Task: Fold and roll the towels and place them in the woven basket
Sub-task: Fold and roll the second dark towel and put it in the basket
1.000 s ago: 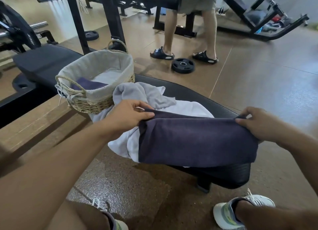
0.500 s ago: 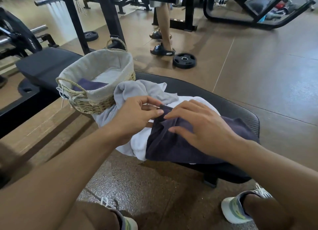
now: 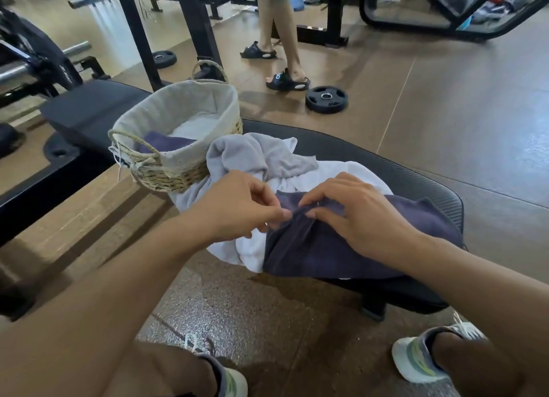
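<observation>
A padded black desk (image 3: pixel 371 159) is running across the middle of the view, and at its left end a woven basket (image 3: pixel 178 174) with a pale cloth lining is standing upright on it. Inside the basket a dark purple towel (image 3: pixel 166 142) is lying at the near left side, with a white towel (image 3: pixel 196 126) lying behind it. Just to the right of the basket, touching its side, a grey towel (image 3: pixel 252 156) is lying crumpled on the desk, and under and beside it a white towel (image 3: pixel 252 254) is spreading out and hanging over the near edge. The person's left hand (image 3: pixel 237 206) is pinching the left edge of a folded dark purple towel (image 3: pixel 326 248) between thumb and fingertips. Close beside it, the right hand (image 3: pixel 356 212) is pressing down on the same towel, its fingertips gathering a small ridge of the cloth next to the left hand's grip. This purple towel is lying over the white one at the right part of the desk, its lower edge drooping over the front. Beyond the desk, on the brown floor, another person's legs in black sandals (image 3: pixel 286 80) are standing near a black weight plate (image 3: pixel 326 98). At the bottom right, the wearer's shoe (image 3: pixel 416 358) is resting on the floor.
</observation>
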The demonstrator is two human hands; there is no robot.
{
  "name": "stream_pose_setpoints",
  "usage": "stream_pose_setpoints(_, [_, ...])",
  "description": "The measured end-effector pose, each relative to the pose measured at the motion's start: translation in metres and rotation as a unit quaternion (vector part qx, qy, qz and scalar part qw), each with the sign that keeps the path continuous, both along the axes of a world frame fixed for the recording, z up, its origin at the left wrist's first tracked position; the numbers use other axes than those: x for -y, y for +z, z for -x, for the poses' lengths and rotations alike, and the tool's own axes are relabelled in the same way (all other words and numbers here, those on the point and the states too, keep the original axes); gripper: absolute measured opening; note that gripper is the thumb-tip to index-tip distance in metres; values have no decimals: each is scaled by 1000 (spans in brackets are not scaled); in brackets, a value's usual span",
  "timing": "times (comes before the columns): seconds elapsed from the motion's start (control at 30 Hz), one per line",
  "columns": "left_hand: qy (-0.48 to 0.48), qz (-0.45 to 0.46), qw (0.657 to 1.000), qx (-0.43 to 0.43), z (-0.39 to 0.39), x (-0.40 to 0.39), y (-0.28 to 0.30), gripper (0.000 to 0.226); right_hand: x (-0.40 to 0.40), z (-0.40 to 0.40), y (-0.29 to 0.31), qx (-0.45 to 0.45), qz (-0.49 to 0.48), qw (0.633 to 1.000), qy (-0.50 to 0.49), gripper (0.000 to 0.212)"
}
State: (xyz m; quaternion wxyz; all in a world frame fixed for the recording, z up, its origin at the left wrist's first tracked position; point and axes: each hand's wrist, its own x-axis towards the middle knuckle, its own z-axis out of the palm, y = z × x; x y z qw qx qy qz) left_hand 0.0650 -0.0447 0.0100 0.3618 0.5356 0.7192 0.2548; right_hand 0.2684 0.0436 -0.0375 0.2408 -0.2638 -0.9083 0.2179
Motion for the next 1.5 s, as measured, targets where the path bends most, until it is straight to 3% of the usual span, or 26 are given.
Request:
stream_pose_setpoints(0.1, [5, 50, 999, 8, -7, 1, -5, 24, 1, 0, -2, -3, 27, 999, -16, 16])
stream_pose_setpoints(0.23, [14, 20, 1000, -5, -7, 1, -13, 3, 3, -1, 0, -10, 49, 998, -38, 22])
stream_pose_setpoints(0.37, [23, -60, 993, -103, -7, -2, -25, 19, 5, 2, 6, -37, 98, 993, -49, 21])
stream_pose_setpoints(0.43, [41, -84, 990, -102, -8, -3, -27, 20, 5, 3, 8, -64, 151, 985, -45, 19])
stream_pose_setpoints(0.53, [31, -71, 994, -82, -6, -2, -25, 26, 4, 4, 8, -88, 201, 975, -39, 20])
stream_pose_setpoints(0.63, [-12, -59, 988, -145, -5, 0, -26, 38, 3, 5, 9, -78, 227, 970, -41, 20])
stream_pose_setpoints(0.77, [-44, -113, 969, -216, -11, 0, -25, 28, 3, 4, 8, -64, 246, 966, -48, 21])
stream_pose_setpoints(0.93, [-47, -131, 976, -170, -10, 0, -23, 20, 4, 3, 10, -59, 249, 966, -47, 17])
stream_pose_setpoints(1.13, [-87, -79, 989, -90, -7, 0, -22, 38, 5, 2, 10, -48, 224, 972, -46, 19])
stream_pose_setpoints(1.23, [-61, -87, 989, -104, -1, -1, -21, 43, 6, 2, 10, -26, 201, 978, -38, 18])
stream_pose_setpoints(1.33, [5, -106, 985, -132, 7, -2, -14, 15, 8, 1, 10, -24, 197, 979, -37, 19])
stream_pose_setpoints(1.37, [19, -89, 988, -124, 9, -2, -10, 13, 8, 1, 10, -25, 196, 980, -41, 20])
stream_pose_setpoints(1.43, [18, -17, 996, -85, 9, 1, -4, 37, 8, 1, 9, -29, 194, 979, -47, 23])
stream_pose_setpoints(1.5, [7, 60, 998, -25, 1, 5, 1, 43, 9, 0, 8, -36, 198, 978, -52, 23])
